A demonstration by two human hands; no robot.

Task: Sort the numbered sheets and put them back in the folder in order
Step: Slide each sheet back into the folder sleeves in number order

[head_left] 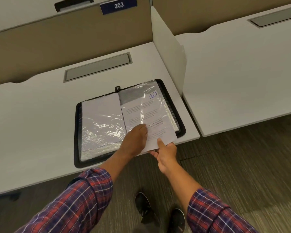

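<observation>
Desk [40, 115]; right grip [166, 153], thumb atop sheet [159, 132]

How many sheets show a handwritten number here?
1: the sheet marked 10, partly in the right-hand sleeve of the folder, its near edge pinched by the right hand. Numbers on other sheets may be hidden.

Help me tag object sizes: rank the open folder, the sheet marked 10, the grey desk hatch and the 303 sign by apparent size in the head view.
1. open folder
2. sheet marked 10
3. grey desk hatch
4. 303 sign, though it is farthest from the camera
</observation>
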